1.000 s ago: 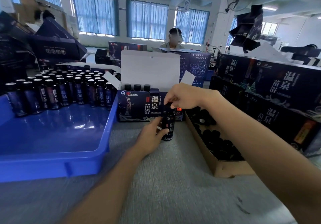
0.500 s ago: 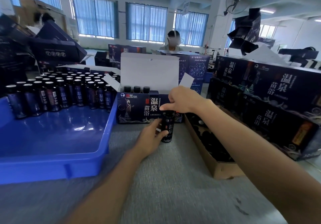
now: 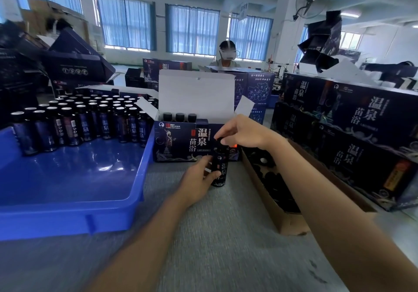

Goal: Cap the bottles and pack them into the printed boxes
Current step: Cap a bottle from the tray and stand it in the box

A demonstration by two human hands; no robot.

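Capping is judged to be the step in hand. A small dark bottle (image 3: pixel 222 170) is held upright at the middle of the frame, just in front of the open printed box (image 3: pixel 181 143). Whether its base rests on the grey bench (image 3: pixel 226 246) or is kept just above it cannot be told. The left grip (image 3: pixel 199 178) is wrapped round the bottle's body, presumably so that it is kept from turning. The black cap (image 3: pixel 218 141) at the neck is pinched from above by the fingertips of the right grip (image 3: pixel 244 133), a hold suited to twisting. The printed box is stood with its white lid (image 3: pixel 196 92) raised, so that its slots are left free for loading. Three capped bottles (image 3: pixel 179 117) are already seen in its back row. Pale-topped bottles, judged to be uncapped bottles (image 3: pixel 90 119), are massed at the far end of the blue tray (image 3: pixel 140 178) at the left of the frame. Loose caps (image 3: pixel 271 178) are kept in the cardboard carton (image 3: pixel 280 217) at the right, so each supply is placed beside the arm that would reach for it.

Against the frame half a second earlier, the bottle is found in the same spot and the left grip's hold is unchanged. The right grip's fingers are turned: the forefinger, then laid out leftward over the cap, is now drawn in onto it, which fits a twist in progress. Whether the cap is fully seated cannot be told.
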